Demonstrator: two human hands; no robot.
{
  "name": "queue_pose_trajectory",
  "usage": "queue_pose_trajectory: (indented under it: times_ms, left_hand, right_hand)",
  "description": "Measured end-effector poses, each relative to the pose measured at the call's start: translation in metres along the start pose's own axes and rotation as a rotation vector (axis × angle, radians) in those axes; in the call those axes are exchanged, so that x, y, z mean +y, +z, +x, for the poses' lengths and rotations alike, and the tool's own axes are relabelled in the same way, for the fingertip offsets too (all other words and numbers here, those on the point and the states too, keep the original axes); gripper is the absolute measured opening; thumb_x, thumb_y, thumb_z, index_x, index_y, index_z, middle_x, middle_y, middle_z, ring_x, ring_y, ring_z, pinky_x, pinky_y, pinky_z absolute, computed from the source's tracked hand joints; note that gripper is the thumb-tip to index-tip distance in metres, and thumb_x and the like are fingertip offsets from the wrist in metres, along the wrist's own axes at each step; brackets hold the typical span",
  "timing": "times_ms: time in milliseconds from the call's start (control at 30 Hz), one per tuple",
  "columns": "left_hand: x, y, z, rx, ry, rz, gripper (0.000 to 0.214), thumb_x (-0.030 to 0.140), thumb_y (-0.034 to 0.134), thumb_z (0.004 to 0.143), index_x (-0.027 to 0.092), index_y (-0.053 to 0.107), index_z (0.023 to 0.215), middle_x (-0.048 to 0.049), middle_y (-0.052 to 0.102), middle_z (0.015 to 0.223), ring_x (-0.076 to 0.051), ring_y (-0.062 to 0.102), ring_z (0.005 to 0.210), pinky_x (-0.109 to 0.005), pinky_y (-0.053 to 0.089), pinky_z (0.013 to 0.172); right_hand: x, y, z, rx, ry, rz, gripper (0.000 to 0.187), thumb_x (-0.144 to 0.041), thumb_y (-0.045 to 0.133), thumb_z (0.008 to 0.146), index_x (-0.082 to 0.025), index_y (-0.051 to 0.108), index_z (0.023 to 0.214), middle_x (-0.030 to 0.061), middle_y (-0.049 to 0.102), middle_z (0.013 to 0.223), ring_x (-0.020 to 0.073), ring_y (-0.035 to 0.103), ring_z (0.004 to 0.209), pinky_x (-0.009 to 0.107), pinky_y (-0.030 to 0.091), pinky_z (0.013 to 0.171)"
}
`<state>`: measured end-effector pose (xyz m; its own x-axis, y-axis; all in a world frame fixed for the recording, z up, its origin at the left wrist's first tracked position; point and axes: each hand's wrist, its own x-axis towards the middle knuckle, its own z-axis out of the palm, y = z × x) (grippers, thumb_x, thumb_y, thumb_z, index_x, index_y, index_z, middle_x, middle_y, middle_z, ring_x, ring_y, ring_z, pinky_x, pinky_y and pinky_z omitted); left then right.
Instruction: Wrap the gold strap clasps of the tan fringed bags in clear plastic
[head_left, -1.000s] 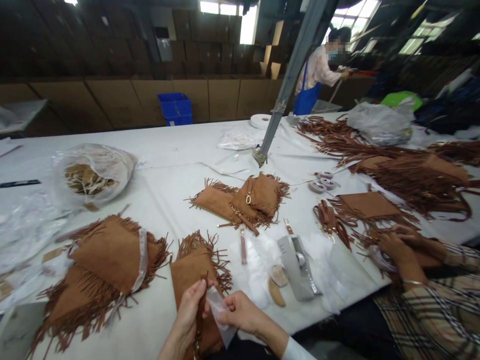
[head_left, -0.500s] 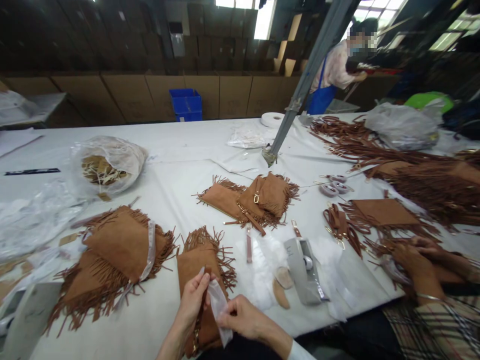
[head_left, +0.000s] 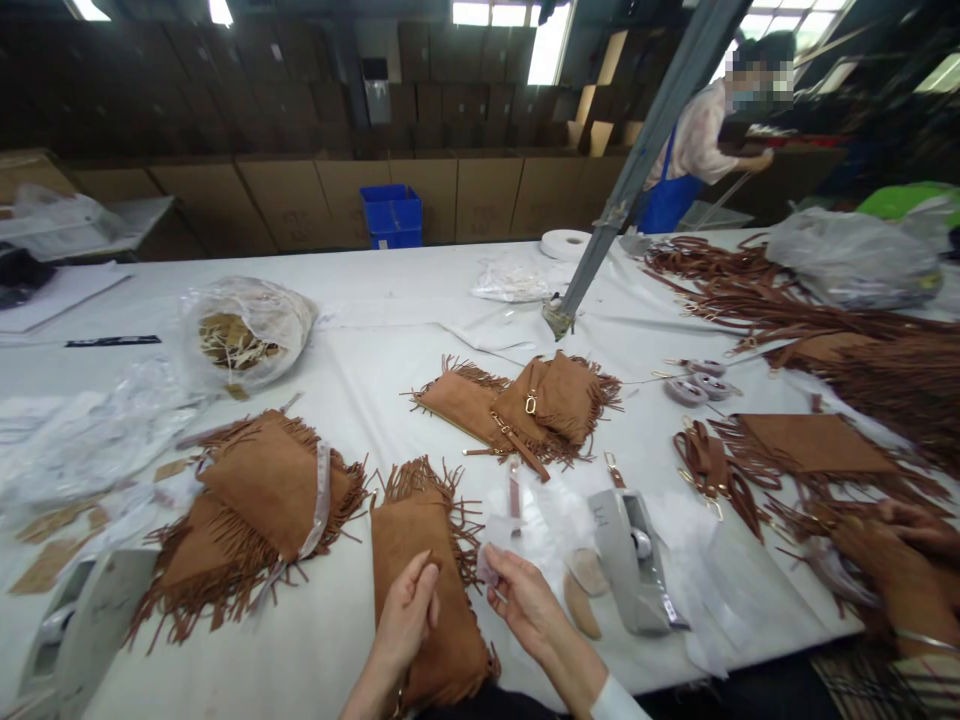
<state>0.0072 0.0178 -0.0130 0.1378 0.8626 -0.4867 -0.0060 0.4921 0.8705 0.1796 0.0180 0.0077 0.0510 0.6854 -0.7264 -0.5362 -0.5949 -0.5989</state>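
A brown fringed suede bag [head_left: 454, 640] lies on the table in front of me. Over its left side is my left hand [head_left: 405, 610], its fingers closed on a brown strap that is mostly hidden; only a brown tip shows by the thumb. My right hand [head_left: 529, 600], just off the bag's right edge, pinches a crumpled piece of whitish see-through wrapping [head_left: 489, 560]. Close by on the right are a grey tape dispenser [head_left: 626, 570], thin white sheets [head_left: 559, 510] and a tan curved piece [head_left: 581, 605].
Stacked fringed bags [head_left: 262, 480] lie left, behind another dispenser [head_left: 94, 620]. More bags [head_left: 517, 405] lie mid-table, near a slanted metal post [head_left: 619, 190]. A plastic bag [head_left: 247, 330] sits far left. At right, a co-worker's hands [head_left: 892, 550] are among straps and bags.
My right hand has drawn the wrapping off the strap and moved right, away from my left hand; the wrapping is now bunched up. The view has turned slightly left.
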Motion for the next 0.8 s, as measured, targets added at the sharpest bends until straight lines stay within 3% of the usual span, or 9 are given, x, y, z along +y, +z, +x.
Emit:
queue_pose_trajectory:
  times_ms: [100,233,400,600,800]
  left_hand:
    - [0.004,0.004,-0.007,-0.04,0.044,0.056,0.052,0.06,0.053,0.079,0.012,0.059,0.097,0.0114,0.035,0.039,-0.007,0.027,0.035,-0.02,0.019,0.039]
    - [0.011,0.01,-0.013,-0.086,0.155,0.176,0.039,0.052,0.053,0.082,0.015,0.065,0.076,0.0009,0.056,0.056,-0.013,0.047,0.053,-0.022,0.034,0.051]
    - [0.011,0.015,-0.015,-0.14,0.209,0.264,0.036,0.045,0.047,0.086,0.016,0.069,0.085,-0.0054,0.068,0.078,-0.021,0.057,0.075,-0.026,0.042,0.069]
    - [0.006,0.014,-0.01,-0.113,0.204,0.287,0.035,0.045,0.045,0.087,0.016,0.066,0.085,-0.0039,0.063,0.075,-0.019,0.054,0.071,-0.025,0.04,0.066]
    - [-0.002,0.014,-0.006,-0.076,0.156,0.269,0.033,0.047,0.044,0.087,0.019,0.051,0.07,0.0041,0.045,0.057,-0.013,0.044,0.055,-0.023,0.034,0.055]
  right_hand:
    - [0.001,0.005,0.002,0.018,-0.055,-0.017,0.033,-0.044,0.079,0.06,-0.018,0.066,0.075,0.0031,0.069,0.074,0.0149,0.059,0.065,0.023,0.042,0.058]
    - [0.007,0.012,0.005,0.05,-0.091,0.0,0.033,-0.043,0.08,0.059,-0.018,0.065,0.075,0.0016,0.067,0.071,0.0145,0.058,0.062,0.024,0.042,0.057]
    - [0.01,0.02,0.005,0.055,-0.085,0.042,0.032,-0.041,0.081,0.059,-0.017,0.065,0.074,0.0003,0.064,0.068,0.0125,0.054,0.06,0.023,0.042,0.057]
    - [0.01,0.027,-0.002,0.032,-0.089,0.07,0.032,-0.038,0.083,0.056,-0.018,0.064,0.071,-0.0002,0.064,0.069,0.0125,0.056,0.062,0.022,0.043,0.058]
    - [0.015,0.029,-0.001,-0.015,-0.144,0.008,0.033,-0.043,0.081,0.059,-0.017,0.066,0.071,0.0004,0.064,0.065,0.013,0.055,0.059,0.023,0.042,0.056]
